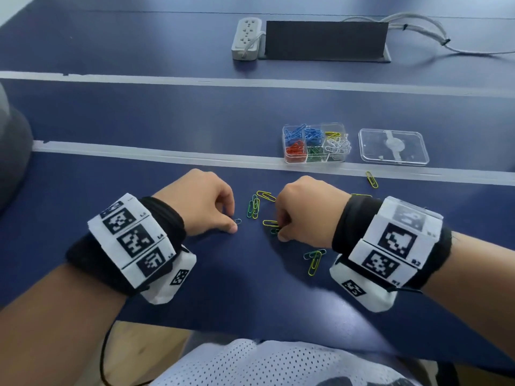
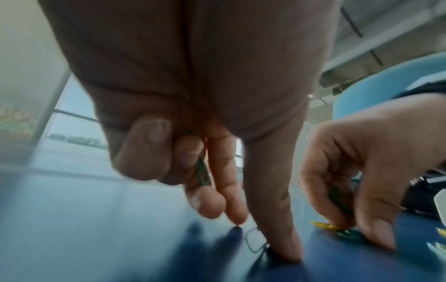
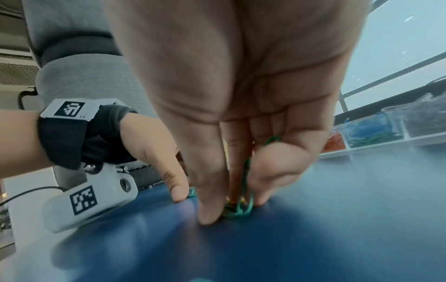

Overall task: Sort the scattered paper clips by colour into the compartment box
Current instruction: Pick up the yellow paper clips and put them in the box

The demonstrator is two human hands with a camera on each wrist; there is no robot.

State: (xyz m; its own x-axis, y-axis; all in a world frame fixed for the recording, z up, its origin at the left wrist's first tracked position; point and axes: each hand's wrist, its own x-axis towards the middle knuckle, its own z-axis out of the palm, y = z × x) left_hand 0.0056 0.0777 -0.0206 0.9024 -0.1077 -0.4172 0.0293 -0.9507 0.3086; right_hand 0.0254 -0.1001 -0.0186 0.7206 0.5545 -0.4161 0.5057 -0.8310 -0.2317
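Observation:
The clear compartment box sits past the white tape line and holds blue, red, green, yellow and white clips in separate cells. Green and yellow paper clips lie scattered between my hands. My left hand keeps a green clip tucked in its curled fingers, and its thumb presses down beside a dark clip on the table. My right hand pinches green clips between thumb and fingers, right at the table surface over a yellow clip.
The box's clear lid lies just right of the box. More clips lie at my right wrist and near the tape line. A power strip and a black panel stand at the back.

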